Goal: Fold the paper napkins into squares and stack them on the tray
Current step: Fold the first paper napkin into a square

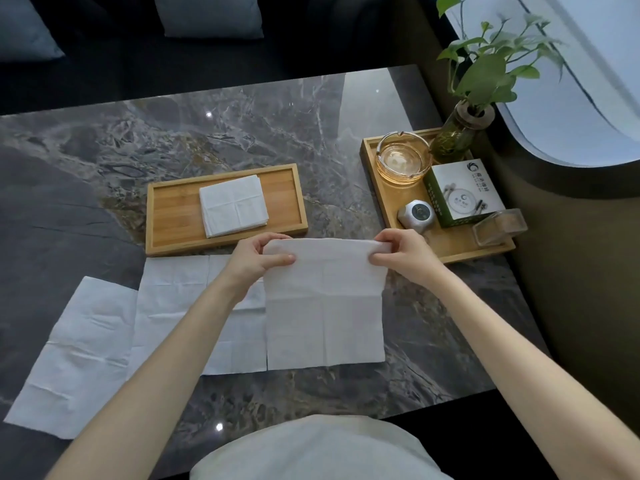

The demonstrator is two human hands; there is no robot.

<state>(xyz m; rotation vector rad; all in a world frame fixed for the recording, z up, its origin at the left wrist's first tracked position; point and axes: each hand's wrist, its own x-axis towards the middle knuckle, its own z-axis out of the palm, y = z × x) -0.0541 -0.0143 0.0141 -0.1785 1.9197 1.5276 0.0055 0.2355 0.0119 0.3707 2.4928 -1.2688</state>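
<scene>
A white paper napkin (325, 306) lies in front of me on the marble table, its far edge lifted. My left hand (258, 259) pinches the far left corner and my right hand (403, 256) pinches the far right corner. Just beyond my hands sits a wooden tray (173, 209) with a small stack of folded square napkins (233, 205) in its middle. Two more unfolded napkins lie flat to the left: one (194, 306) partly under my left forearm, another (76, 351) near the table's left front edge.
A second wooden tray (446, 247) at the right holds a glass ashtray (403, 162), a white and green box (464, 194), a small grey gadget (415, 216), a clear holder (498, 225) and a plant in a glass vase (457, 133). A dark sofa with cushions stands behind the table.
</scene>
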